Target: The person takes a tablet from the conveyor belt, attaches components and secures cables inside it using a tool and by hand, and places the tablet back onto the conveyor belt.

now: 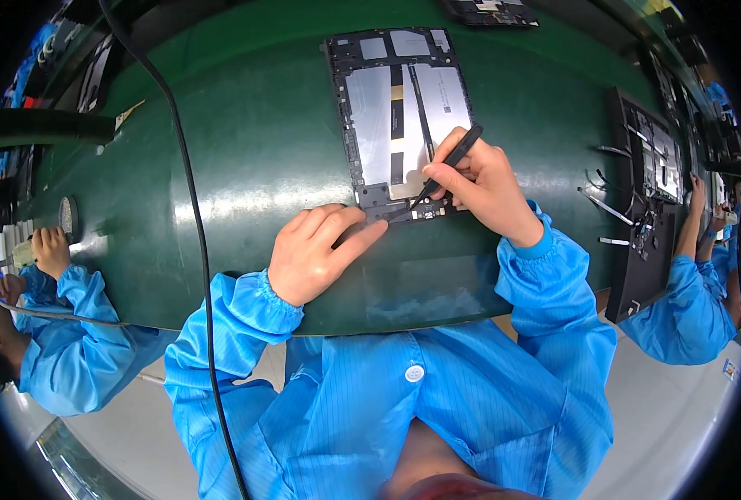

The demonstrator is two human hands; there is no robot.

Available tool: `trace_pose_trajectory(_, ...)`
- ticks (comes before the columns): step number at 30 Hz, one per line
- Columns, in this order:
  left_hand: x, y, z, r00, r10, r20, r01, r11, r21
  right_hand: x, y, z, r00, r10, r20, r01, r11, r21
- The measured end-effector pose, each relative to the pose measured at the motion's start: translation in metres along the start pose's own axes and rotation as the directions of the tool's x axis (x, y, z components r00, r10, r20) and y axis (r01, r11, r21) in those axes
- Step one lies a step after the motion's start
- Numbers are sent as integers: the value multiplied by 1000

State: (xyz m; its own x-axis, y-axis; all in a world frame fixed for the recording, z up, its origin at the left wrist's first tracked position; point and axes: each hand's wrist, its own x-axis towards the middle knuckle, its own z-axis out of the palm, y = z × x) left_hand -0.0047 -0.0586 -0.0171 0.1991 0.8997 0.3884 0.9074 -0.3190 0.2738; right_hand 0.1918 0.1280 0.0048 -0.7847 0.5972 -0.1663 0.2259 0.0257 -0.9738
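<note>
An opened tablet (367,133), its silver battery cells and dark inner frame showing, lies on the green tabletop in front of me. My right hand (480,179) pinches black tweezers (460,148), slanting them so the tips meet the small circuit parts along the tablet's near edge. Beside that edge, my left hand (316,250) rests at the tablet's near left corner. Its thumb stretches onto the frame, apart from the bent fingers, which grip nothing that I can see. A narrow dark strip (420,108) runs lengthwise over the battery cells.
A black cable (189,183) hangs across the left side, passing over my left sleeve. Another opened device (495,12) lies at the far edge. To the right stands a dark tray (637,250) with device parts and loose strips. Blue-sleeved people work at both sides.
</note>
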Motion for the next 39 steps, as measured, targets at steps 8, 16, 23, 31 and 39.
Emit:
trace_pose_trajectory(8, 2, 2, -1, 1000, -15, -14, 15, 1000, -19, 4, 4, 3, 993, -117, 32, 121, 983, -136)
trace_pose_trajectory(16, 2, 3, -1, 1000, -17, -18, 17, 1000, -17, 1, 1, 0, 999, -34, 20, 33, 999, 25)
trace_pose_trajectory(23, 2, 4, -3, 1000, -10, 13, 10, 1000, 18, 1, -1, 0, 1000, -9, 22, 9, 1000, 6)
trace_pose_trajectory(31, -1, 4, 0, 998, 48, 40, -53, 987, 149, 1, 1, 2, 999, -31, 9, 31, 999, -14)
trace_pose_trajectory(39, -1, 8, 1, 999, 25, 46, -33, 980, 195, 0, 3, 2, 998, -61, 0, 61, 997, -38)
